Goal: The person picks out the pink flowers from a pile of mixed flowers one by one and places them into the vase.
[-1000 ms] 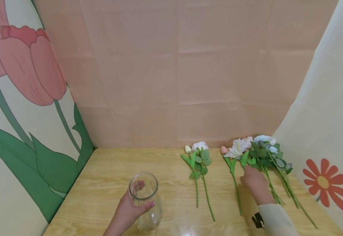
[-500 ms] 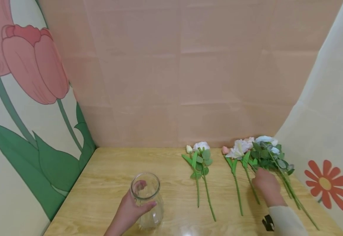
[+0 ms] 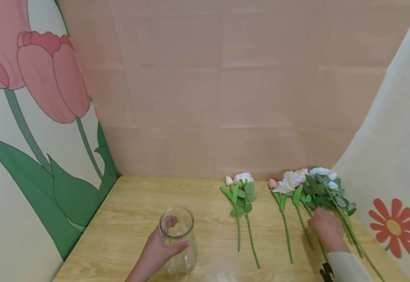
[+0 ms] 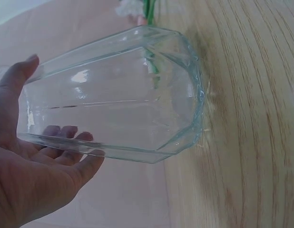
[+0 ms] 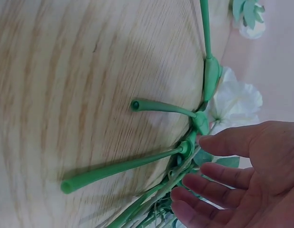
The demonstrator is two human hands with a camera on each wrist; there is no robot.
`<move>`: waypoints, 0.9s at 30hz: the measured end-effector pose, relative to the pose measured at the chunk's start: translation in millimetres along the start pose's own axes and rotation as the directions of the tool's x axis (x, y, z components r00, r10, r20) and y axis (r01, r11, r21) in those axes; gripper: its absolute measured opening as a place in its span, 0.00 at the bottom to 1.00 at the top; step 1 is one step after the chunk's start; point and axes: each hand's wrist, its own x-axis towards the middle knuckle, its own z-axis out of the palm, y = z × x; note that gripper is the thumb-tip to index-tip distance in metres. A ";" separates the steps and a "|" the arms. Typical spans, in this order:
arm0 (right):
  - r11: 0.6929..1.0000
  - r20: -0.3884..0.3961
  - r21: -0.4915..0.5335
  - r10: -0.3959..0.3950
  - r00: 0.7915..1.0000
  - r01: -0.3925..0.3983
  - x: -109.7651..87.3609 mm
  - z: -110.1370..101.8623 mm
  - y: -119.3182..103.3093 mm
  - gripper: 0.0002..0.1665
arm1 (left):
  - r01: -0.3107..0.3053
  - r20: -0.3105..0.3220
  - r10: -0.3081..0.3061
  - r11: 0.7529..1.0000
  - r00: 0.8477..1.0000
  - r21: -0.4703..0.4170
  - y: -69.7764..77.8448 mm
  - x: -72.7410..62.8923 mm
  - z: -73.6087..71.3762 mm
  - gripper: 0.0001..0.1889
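My left hand (image 3: 155, 250) grips a clear glass vase (image 3: 183, 260) near its neck, thumb on one side and fingers round the other. In the left wrist view the faceted vase (image 4: 113, 95) stands with its base at the wooden table. My right hand (image 3: 327, 230) is over the stems of the flower group on the right. The right wrist view shows this hand (image 5: 266, 166) with thumb and fingers apart, fingertips right at the green stems (image 5: 123, 170). That group has a pink tulip (image 3: 273, 183), a large white flower (image 3: 290, 182) and pale blue blooms (image 3: 322, 171) with dark leaves.
Left of that group lie a cream tulip bud (image 3: 229, 181) and a white flower (image 3: 243, 178) with long stems. The wooden table (image 3: 130, 219) meets a pinkish backdrop (image 3: 176, 117) behind. Printed floral cloths hang on the left (image 3: 49, 86) and right (image 3: 395, 227).
My right hand has moved rightward along the flower stems, uncovering the stems it had been over. The left hand keeps its grip on the vase. The head view has shifted slightly.
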 end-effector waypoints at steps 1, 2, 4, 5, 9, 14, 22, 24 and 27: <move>1.000 0.005 -0.001 0.001 1.000 -0.001 0.6 0.4 0.8 0.21 | 0.000 -0.003 0.000 1.000 1.000 -0.002 -0.3 0.0 0.2 0.41; 1.000 0.007 -0.003 0.001 1.000 -0.001 0.9 0.5 1.4 0.22 | 0.000 -0.004 0.000 1.000 1.000 -0.003 -0.4 -0.1 0.2 0.41; 1.000 0.012 -0.007 -0.001 1.000 0.001 1.2 -0.4 1.7 0.22 | 0.001 -0.005 -0.001 1.000 1.000 -0.008 -0.3 -0.1 0.2 0.41; 1.000 0.011 -0.010 -0.003 1.000 0.003 1.1 -1.0 1.7 0.23 | 0.002 -0.001 -0.002 1.000 1.000 -0.011 -0.1 -0.1 0.0 0.41; 1.000 0.009 -0.013 -0.002 1.000 0.002 -0.6 -3.7 0.7 0.23 | 0.003 0.017 -0.003 1.000 1.000 -0.014 1.2 0.1 -0.7 0.40; 1.000 -0.008 -0.006 -0.016 1.000 0.016 -1.7 -2.8 3.2 0.18 | 0.009 0.037 -0.009 1.000 0.999 -0.008 2.8 -0.9 -1.5 0.41; 1.000 -0.036 -0.009 -0.026 0.999 0.026 3.2 3.1 9.5 0.08 | 0.010 0.035 -0.010 1.000 0.999 -0.009 2.4 -1.3 -0.9 0.41; 1.000 -0.040 -0.009 -0.025 0.999 0.024 4.0 3.9 11.3 0.08 | 0.003 0.031 -0.003 1.000 1.000 -0.012 1.9 -1.4 0.3 0.41; 1.000 -0.034 -0.018 -0.019 0.999 0.018 5.4 4.3 13.8 0.09 | -0.006 0.029 0.007 1.000 1.000 -0.022 1.6 -1.2 2.1 0.41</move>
